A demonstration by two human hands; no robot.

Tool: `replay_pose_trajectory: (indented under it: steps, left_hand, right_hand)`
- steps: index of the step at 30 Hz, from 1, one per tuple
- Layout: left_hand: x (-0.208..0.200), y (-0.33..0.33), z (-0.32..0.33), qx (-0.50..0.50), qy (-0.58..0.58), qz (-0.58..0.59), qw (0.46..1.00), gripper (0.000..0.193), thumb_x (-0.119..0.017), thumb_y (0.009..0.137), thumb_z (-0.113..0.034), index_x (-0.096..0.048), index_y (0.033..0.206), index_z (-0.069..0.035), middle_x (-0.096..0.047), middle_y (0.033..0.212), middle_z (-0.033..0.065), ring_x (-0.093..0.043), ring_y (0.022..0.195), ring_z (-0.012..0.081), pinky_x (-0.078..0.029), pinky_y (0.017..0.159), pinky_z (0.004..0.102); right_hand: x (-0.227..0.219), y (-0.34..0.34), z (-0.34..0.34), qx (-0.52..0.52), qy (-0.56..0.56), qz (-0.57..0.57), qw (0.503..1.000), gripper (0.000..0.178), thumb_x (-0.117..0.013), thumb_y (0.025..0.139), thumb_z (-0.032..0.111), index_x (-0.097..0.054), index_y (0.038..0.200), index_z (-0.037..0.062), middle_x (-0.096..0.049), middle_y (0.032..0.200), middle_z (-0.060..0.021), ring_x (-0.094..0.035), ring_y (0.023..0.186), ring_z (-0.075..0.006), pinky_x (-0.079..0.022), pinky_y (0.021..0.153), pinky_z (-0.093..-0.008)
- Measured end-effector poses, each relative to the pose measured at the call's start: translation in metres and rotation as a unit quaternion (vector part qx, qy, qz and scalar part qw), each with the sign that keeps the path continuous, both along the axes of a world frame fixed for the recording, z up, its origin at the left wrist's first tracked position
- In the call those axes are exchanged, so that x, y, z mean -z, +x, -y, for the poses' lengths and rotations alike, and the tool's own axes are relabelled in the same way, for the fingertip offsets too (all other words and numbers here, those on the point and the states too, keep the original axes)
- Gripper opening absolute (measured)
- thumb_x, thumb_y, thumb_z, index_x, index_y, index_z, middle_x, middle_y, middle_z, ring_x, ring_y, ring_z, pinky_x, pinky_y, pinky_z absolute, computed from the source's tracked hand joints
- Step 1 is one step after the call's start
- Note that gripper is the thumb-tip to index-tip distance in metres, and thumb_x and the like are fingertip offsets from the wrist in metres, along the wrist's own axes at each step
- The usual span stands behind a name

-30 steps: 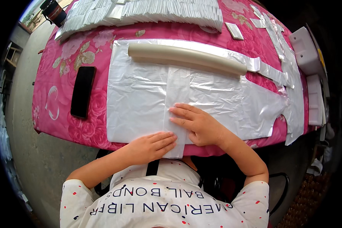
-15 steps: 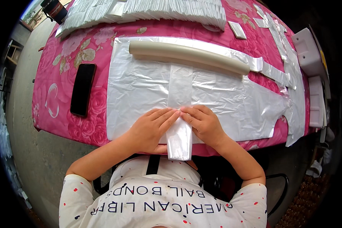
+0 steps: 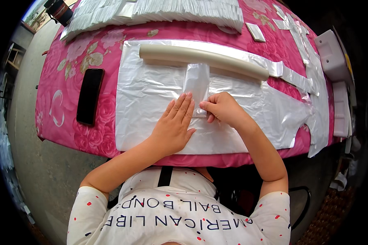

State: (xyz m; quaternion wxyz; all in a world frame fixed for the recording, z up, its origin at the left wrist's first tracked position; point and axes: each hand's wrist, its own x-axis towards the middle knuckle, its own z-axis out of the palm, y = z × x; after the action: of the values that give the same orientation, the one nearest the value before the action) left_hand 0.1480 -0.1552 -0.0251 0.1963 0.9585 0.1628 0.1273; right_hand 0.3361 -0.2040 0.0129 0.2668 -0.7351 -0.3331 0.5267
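A narrow white plastic bag [image 3: 196, 81], folded into a strip, lies on a stack of flat white plastic bags [image 3: 249, 126], its far end against a beige tube [image 3: 204, 59]. My left hand [image 3: 172, 127] rests flat, fingers stretched out, with the fingertips at the strip's left edge. On the other side my right hand [image 3: 225, 109] pinches the strip's near right corner between thumb and fingers. The tube lies across the far part of the stack. The stack's handle ends spread out to the right.
A black phone [image 3: 90, 96] lies at the left on the pink flowered tablecloth [image 3: 65, 87]. Packed rows of folded white bags [image 3: 163, 14] line the far edge, with one folded packet [image 3: 255, 32] beside them. White plastic bins [image 3: 333, 53] stand at the right edge.
The strip's near end, which hung toward me over the table edge, is now folded up and away toward the tube. Both hands moved forward; the right now pinches the strip's corner.
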Motion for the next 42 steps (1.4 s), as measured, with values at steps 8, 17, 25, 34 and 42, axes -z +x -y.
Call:
replay_pose_trajectory:
  steps: [8,17,25,34,42]
  left_hand:
    - [-0.002,0.009,-0.004,-0.036,0.030,-0.003,0.999,0.065,-0.060,0.076,-0.021,-0.036,0.129,0.007,-0.037,0.134,0.0207,-0.036,0.125,0.0306,-0.029,0.103,0.0389]
    - [-0.002,0.020,-0.024,-0.014,0.123,0.030,0.992,0.044,-0.060,0.068,-0.005,-0.053,0.111,0.005,-0.056,0.113,0.0155,-0.054,0.105,0.0261,-0.044,0.087,0.0354]
    - [-0.009,-0.013,-0.017,0.093,0.060,0.101,0.989,0.053,-0.066,0.063,-0.010,-0.054,0.113,0.001,-0.057,0.114,0.0125,-0.055,0.105,0.0267,-0.045,0.088,0.0387]
    - [-0.021,0.000,-0.025,-0.062,-0.126,0.008,0.990,0.043,-0.061,0.073,-0.006,-0.054,0.114,0.001,-0.064,0.090,0.0132,-0.062,0.084,0.0256,-0.047,0.073,0.0345]
    - [-0.026,0.023,-0.053,-0.197,-0.323,0.004,0.926,0.068,-0.062,0.079,-0.009,-0.026,0.134,0.008,-0.062,0.065,0.0105,-0.059,0.056,0.0189,-0.045,0.057,0.0287]
  right_hand:
    - [0.006,-0.020,0.024,-0.044,0.249,0.362,0.897,0.044,-0.071,0.070,0.019,-0.055,0.106,-0.0015,-0.060,0.091,-0.0145,-0.058,0.086,-0.0217,-0.047,0.071,-0.0324]
    - [0.024,0.016,0.012,-0.271,0.408,0.405,0.772,0.042,-0.065,0.069,0.008,-0.057,0.110,0.0034,-0.053,0.122,-0.0109,-0.047,0.115,-0.0277,-0.039,0.096,-0.0374]
    - [0.033,0.000,0.023,-0.258,0.494,0.388,0.734,0.028,-0.063,0.068,0.001,-0.063,0.095,0.0053,-0.063,0.100,-0.0037,-0.059,0.092,-0.0211,-0.050,0.078,-0.0309]
    - [0.018,-0.010,0.023,-0.063,0.304,0.230,0.923,0.012,-0.061,0.076,0.009,-0.066,0.086,0.0034,-0.063,0.070,-0.0062,-0.056,0.060,-0.0211,-0.045,0.056,-0.0302]
    - [0.000,0.003,-0.015,-0.006,0.021,0.089,0.996,0.030,-0.059,0.083,0.025,-0.064,0.070,-0.0015,-0.060,0.058,-0.0079,-0.059,0.051,-0.0145,-0.045,0.053,-0.0287]
